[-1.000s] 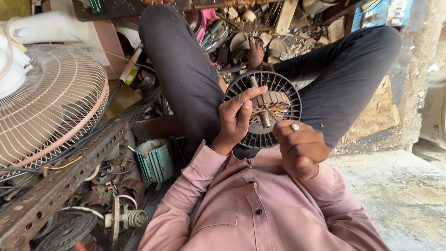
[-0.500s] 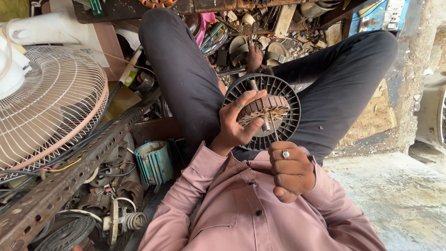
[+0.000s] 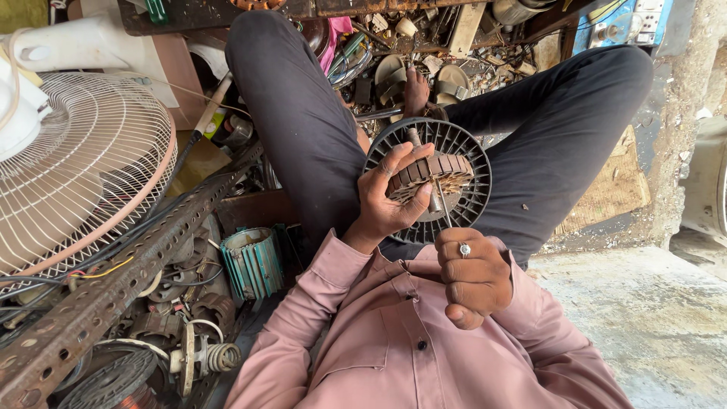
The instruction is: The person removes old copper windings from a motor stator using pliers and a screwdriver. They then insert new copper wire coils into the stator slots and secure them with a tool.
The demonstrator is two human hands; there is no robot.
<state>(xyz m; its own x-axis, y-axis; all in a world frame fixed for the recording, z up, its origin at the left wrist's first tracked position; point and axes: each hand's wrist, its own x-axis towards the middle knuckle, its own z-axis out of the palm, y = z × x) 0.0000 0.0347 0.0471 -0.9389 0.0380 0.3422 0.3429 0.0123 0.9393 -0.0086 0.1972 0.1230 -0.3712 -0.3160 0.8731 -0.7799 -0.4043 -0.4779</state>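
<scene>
The left hand (image 3: 390,198) wraps its fingers around a round, dark slotted fan motor part (image 3: 430,180), propped over the lap. Just nearer, the right hand (image 3: 475,276) is fisted on a thin metal tool (image 3: 441,213) poking into it. A white fan guard (image 3: 79,170) sits far left.

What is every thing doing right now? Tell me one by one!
Round dark slotted fan motor part: propped in the lap, held.
Left hand: gripping the motor part.
Right hand: fisted around a thin metal tool poking into the part.
White wire fan guard: lying tilted, not spinning.
Teal ribbed motor casing: lying loose among parts.
</scene>
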